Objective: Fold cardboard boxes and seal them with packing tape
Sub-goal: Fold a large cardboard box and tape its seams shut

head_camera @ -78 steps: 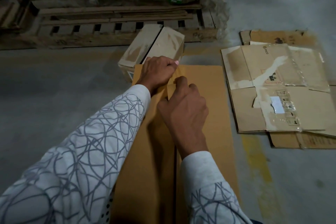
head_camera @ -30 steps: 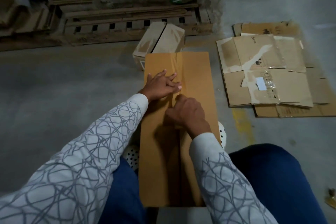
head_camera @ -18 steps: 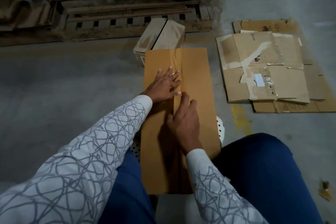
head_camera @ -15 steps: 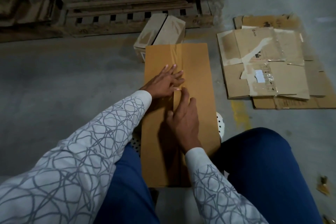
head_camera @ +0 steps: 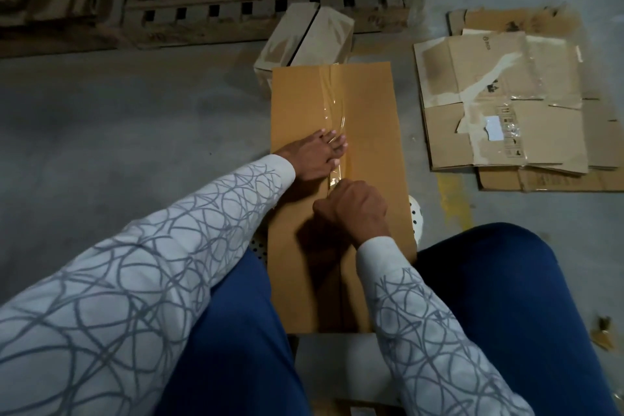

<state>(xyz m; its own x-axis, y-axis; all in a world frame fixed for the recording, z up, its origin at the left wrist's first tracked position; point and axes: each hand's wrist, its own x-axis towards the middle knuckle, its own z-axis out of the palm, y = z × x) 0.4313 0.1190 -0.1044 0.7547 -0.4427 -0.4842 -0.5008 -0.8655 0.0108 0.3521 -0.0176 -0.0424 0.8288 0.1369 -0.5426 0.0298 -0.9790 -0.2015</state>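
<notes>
so the long tan cardboard box (head_camera: 368,152) is lying between the person's knees, clear packing tape strip (head_camera: 332,105) running down its seam; left hand (head_camera: 314,157) is pressing flat on it, fingers straight; right hand (head_camera: 354,209) is pinching the tape's near end, fingers curled; flattened brown cartons (head_camera: 499,105) are lying off right

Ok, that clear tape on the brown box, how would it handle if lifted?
Probably floppy and light: the clear tape wrinkles and bows along the brown box. Likely clingy, easily creased: the left hand presses it flat, the right hand seems to pinch its end.
</notes>
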